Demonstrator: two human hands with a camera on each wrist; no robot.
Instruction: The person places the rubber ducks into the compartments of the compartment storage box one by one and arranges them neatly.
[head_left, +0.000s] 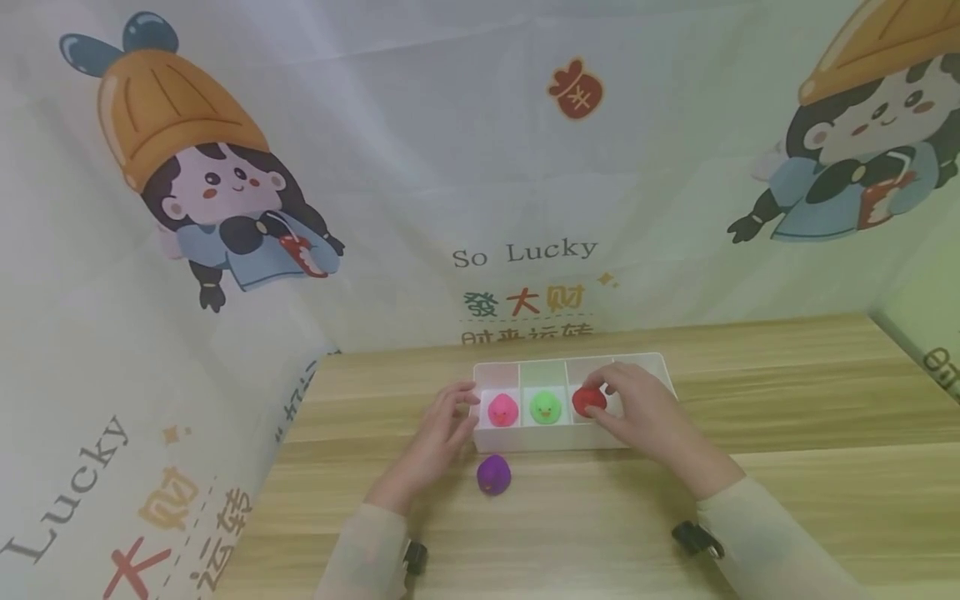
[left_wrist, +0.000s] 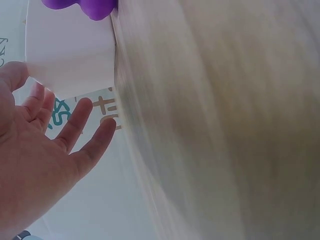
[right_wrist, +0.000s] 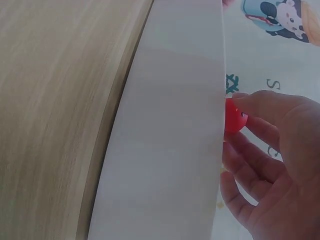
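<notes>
Head view: pink toy (head_left: 503, 411), green toy (head_left: 546, 408) sat in tray (head_left: 525, 439), prob. done. R hand (head_left: 648, 408) pinched red toy (head_left: 583, 402) at 3rd slot (head_left: 579, 372). L hand (head_left: 438, 425), 9 o'clock, fingers loosely spread, held nothing; tray contact unclear. Purple toy (head_left: 493, 475) lay outside, approx. 8 o'clock, presumably remaining.

Box (head_left: 534, 439): smooth matt plastic; tbl (head_left: 592, 525): wood-grain; backdrop (head_left: 420, 175): creased cloth

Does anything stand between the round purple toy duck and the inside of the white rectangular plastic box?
Yes, the box's front wall stands between the purple duck and the compartments. The right hand, pinching a round red toy, partly covers the rightmost one.
</notes>
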